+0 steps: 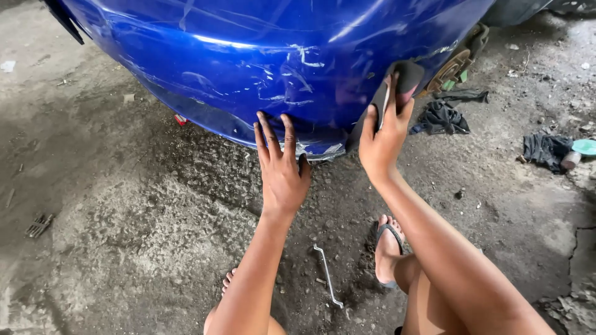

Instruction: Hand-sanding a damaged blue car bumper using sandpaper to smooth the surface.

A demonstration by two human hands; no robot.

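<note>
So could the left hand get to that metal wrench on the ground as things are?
Probably yes: the left hand rests flat on the blue panel, empty, and the wrench lies uncovered on the concrete beside that forearm.

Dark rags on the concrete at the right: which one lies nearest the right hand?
The crumpled dark rag just under the wheel hub, close beside the right hand. The other rag lies farther right, by a teal lid.
</note>
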